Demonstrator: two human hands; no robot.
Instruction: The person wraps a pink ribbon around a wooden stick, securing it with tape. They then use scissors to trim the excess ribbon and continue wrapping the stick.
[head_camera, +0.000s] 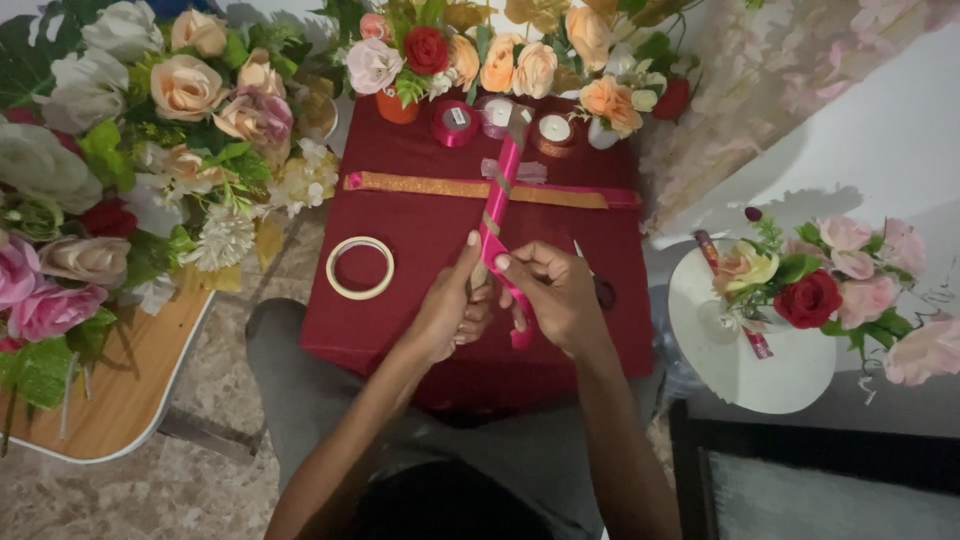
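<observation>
Fingers and thumb of the left hand (452, 305) curled shut around the lower part of a long stick partly wrapped in bright pink satin ribbon (497, 215), thumb tip pressed up against its side. Fingers of the right hand (553, 295) bent and closed, pinching the same pink ribbon just beside the left thumb, a loose ribbon end hanging below the knuckles. Stick tilted slightly, upper end pointing away from the body, bare wood and pale patches showing between the pink turns.

Both hands and the stick held over a dark red cloth-covered box (420, 240) resting against the lap. On that cloth, left of the hands: a flat cream-coloured ring of tape (360, 267). Beyond the stick's middle, across the cloth: a strip of glittery orange-gold ribbon (440, 186). At the cloth's far edge: a spool of pink ribbon (455, 122), a paler spool (497, 112) and a copper-coloured spool (553, 130). Just right of the right hand, on the cloth: dark-handled scissors (603, 290), mostly hidden.

Behind the far edge: a row of artificial roses in peach, pink and red (500, 55). Left of the cloth: a wooden tray with a white rim (130, 390) beside heaped artificial flowers. Right of the cloth: a round white stand (760, 370) bearing a small rose bouquet (830, 280).
</observation>
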